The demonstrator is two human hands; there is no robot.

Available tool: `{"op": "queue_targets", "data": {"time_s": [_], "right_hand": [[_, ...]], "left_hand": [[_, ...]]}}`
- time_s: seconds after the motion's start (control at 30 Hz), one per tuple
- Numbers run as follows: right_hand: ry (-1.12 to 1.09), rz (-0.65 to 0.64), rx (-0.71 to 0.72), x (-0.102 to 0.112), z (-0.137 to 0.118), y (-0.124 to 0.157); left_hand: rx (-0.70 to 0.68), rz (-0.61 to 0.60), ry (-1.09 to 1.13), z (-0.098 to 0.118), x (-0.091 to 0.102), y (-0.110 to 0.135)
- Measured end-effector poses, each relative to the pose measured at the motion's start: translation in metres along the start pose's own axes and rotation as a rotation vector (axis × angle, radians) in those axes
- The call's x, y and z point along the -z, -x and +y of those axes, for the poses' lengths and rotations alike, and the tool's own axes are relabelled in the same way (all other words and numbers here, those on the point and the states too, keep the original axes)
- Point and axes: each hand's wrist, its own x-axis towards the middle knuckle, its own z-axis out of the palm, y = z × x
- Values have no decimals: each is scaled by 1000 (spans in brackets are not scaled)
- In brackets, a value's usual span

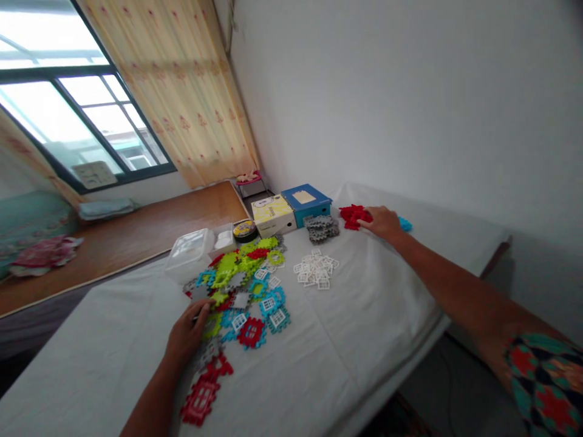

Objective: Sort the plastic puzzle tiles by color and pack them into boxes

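At the left side of a mixed heap of toothed plastic building pieces is my left hand. Its fingers are curled together at the heap's edge, by a lime-green piece; what lies in them is hidden. Farther off to the right, my right hand is closed at a pile of red building pieces, fingertips on a red piece. Just behind that hand some blue pieces show. Grey pieces are stacked left of the red pile. White window-shaped pieces lie in a loose pile nearer to me.
A blue box, a yellow and white box, a round black tin and a clear plastic container stand along the far edge of the white-covered table. A red window piece lies near the front. The wall rises behind.
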Motion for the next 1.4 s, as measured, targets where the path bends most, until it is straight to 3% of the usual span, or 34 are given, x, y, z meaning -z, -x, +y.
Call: {"op": "queue_targets", "data": {"time_s": [0.1,0.23,0.33,0.47,0.6,0.7,0.8,0.9,1.07,1.2,1.4], "right_hand": [[95,-33,27,-21,17,-17],[170,-89,121,-39,18,-19],[120,-4,126,-39,5,-17],[-87,75,267,-26,-52,-10],[-301,-115,610,-26,-145,11],[-372,-246,745,-39,-206,26],[-402,-324,737,-50,-241,28],[-423,-349,741,-47,-253,23],[-473,-254,716,-20,-232,41],[-395,-262,668,-2,-169,73],[-37,-269,115,7,-39,101]], "left_hand": [[13,-14,2,6,1,2],[35,-28,7,11,0,5],[13,-21,37,10,-3,6],[-27,-24,77,7,-4,7],[-28,-40,88,10,-2,8],[-34,-39,96,12,-1,10],[-41,-44,112,12,-1,10],[-37,-45,116,10,-1,9],[-50,-65,91,10,1,7],[-30,-75,72,7,1,4],[-6,-75,8,7,1,1]]}}
